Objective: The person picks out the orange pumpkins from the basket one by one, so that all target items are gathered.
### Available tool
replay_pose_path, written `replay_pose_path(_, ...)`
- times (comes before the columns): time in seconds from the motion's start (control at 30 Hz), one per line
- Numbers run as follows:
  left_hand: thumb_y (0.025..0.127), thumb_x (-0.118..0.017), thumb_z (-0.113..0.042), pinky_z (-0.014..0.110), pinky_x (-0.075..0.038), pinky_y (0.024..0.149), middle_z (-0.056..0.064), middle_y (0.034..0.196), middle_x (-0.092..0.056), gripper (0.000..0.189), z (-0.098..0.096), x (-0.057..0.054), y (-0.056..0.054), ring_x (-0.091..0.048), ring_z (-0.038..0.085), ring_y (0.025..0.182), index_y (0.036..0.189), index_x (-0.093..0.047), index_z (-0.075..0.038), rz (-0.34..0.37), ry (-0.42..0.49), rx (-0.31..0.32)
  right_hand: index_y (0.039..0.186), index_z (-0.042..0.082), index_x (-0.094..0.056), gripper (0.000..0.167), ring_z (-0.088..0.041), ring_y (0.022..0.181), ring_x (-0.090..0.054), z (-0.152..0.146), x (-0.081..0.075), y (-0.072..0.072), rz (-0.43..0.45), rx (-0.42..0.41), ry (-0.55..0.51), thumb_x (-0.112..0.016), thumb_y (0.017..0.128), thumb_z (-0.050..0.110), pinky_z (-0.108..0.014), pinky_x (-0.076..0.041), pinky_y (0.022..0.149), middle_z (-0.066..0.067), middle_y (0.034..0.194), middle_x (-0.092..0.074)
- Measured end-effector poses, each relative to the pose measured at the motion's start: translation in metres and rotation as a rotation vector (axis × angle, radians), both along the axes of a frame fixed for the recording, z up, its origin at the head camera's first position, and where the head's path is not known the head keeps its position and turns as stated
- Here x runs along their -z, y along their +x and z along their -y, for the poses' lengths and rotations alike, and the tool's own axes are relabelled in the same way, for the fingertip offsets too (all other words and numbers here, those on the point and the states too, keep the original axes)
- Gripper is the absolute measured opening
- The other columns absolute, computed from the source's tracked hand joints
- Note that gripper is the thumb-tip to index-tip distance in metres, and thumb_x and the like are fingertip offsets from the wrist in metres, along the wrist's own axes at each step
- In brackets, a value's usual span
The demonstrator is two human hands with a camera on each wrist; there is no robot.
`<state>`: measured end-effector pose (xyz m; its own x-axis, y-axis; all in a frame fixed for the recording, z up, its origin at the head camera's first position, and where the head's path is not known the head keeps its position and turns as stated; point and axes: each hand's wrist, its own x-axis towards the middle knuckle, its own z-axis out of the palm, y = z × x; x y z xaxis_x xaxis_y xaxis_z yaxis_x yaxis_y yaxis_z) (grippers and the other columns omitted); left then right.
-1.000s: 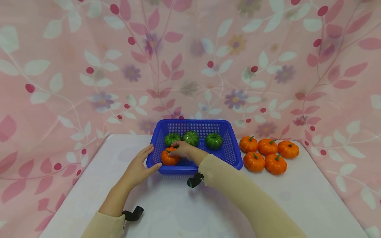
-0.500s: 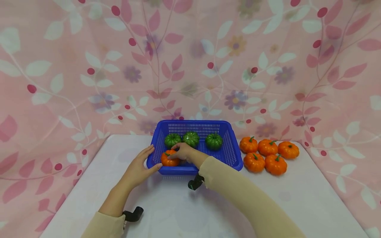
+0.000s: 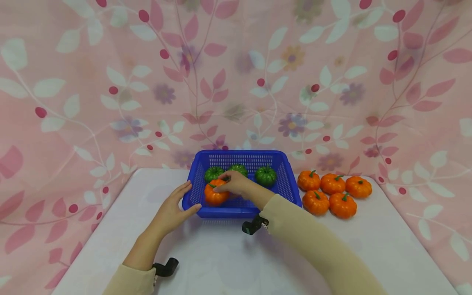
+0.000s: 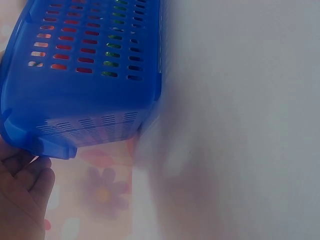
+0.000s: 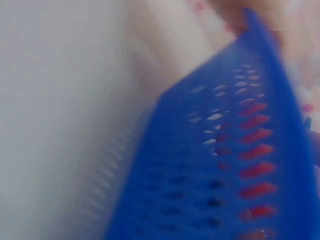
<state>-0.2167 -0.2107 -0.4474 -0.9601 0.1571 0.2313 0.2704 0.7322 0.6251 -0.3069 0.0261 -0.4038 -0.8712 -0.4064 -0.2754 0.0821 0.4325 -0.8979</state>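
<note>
In the head view, a blue plastic basket [image 3: 241,212] with perforated walls stands at the back of the white table. My right hand [image 3: 239,182] reaches into its left part and grips a small orange pumpkin [image 3: 214,196] from above and the right. My left hand [image 3: 170,212] holds the basket's front left corner, fingers on the left rim and thumb on the front rim. The left wrist view shows bent fingers [image 4: 42,185] at the basket's rim [image 4: 55,149]. Behind the held pumpkin sit green pumpkins [image 3: 214,174], [image 3: 265,176], one partly hidden by my right hand.
To the basket's right lie several orange pumpkins [image 3: 332,183] in two rows on the white table [image 3: 221,262]. A pink floral cloth [image 3: 236,82] hangs right behind the table. Black wrist cameras [image 3: 166,267] stick out from both sleeves.
The orange pumpkin in my right hand has risen a little and moved right, now overlapping the middle green pumpkin's view more. The left hand has stayed on the basket corner.
</note>
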Motion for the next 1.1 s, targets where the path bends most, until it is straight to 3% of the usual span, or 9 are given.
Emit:
replay_pose_path(0.17, 0.088, -0.075, -0.048, 0.06, -0.029, 0.115, 0.009, 0.161, -0.034, 0.084, 0.0, 0.001, 0.0, -0.032, 0.038, 0.146, 0.151, -0.043, -0.003, 0.003, 0.008, -0.006, 0.132, 0.011, -0.059, 0.054, -0.029, 0.102, -0.065, -0.026, -0.02, 0.0, 0.016, 0.005, -0.072, -0.083, 0.084, 0.022, -0.05, -0.057, 0.089, -0.016, 0.123, -0.057)
replay_pose_path(0.47, 0.088, -0.076, -0.045, 0.059, -0.03, 0.115, 0.009, 0.161, -0.034, 0.083, 0.001, 0.003, 0.001, -0.031, 0.037, 0.146, 0.151, -0.042, -0.003, -0.01, 0.021, -0.006, 0.137, 0.012, -0.056, 0.054, -0.031, 0.108, -0.065, -0.081, -0.045, 0.01, 0.005, 0.032, -0.13, -0.079, 0.089, 0.021, -0.046, -0.056, 0.091, -0.018, 0.13, -0.051)
replay_pose_path(0.67, 0.088, -0.075, -0.047, 0.059, -0.03, 0.114, 0.009, 0.161, -0.034, 0.084, 0.0, 0.002, 0.0, -0.031, 0.037, 0.146, 0.151, -0.042, -0.003, -0.016, 0.014, 0.001, 0.142, 0.008, -0.051, 0.057, -0.034, 0.113, -0.062, -0.131, -0.053, 0.021, -0.051, 0.075, -0.119, -0.075, 0.092, 0.02, -0.043, -0.057, 0.091, -0.021, 0.136, -0.045)
replay_pose_path(0.83, 0.088, -0.076, -0.044, 0.06, -0.03, 0.114, 0.009, 0.161, -0.033, 0.083, 0.0, 0.002, 0.001, -0.031, 0.037, 0.147, 0.151, -0.042, -0.003, -0.012, 0.014, -0.005, 0.146, 0.011, -0.047, 0.066, -0.034, 0.112, -0.061, -0.17, -0.059, 0.033, -0.11, 0.135, -0.025, -0.075, 0.091, 0.033, -0.043, -0.055, 0.095, -0.022, 0.144, -0.041)
replay_pose_path(0.97, 0.088, -0.074, -0.051, 0.059, -0.03, 0.114, 0.009, 0.161, -0.033, 0.086, 0.001, 0.002, 0.001, -0.03, 0.037, 0.147, 0.152, -0.042, -0.003, -0.011, 0.012, -0.007, 0.152, 0.015, -0.04, 0.074, -0.038, 0.124, -0.053, -0.198, -0.061, 0.045, -0.111, 0.172, -0.013, -0.074, 0.091, 0.04, -0.049, -0.05, 0.101, -0.019, 0.153, -0.035)
replay_pose_path(1.1, 0.088, -0.075, -0.048, 0.059, -0.03, 0.114, 0.009, 0.161, -0.034, 0.085, 0.0, 0.002, 0.0, -0.031, 0.037, 0.146, 0.151, -0.042, -0.003, -0.016, 0.009, -0.002, 0.154, 0.015, -0.037, 0.077, -0.041, 0.131, -0.047, -0.226, -0.058, 0.058, -0.138, 0.206, -0.012, -0.072, 0.092, 0.042, -0.042, -0.053, 0.098, -0.019, 0.155, -0.034)
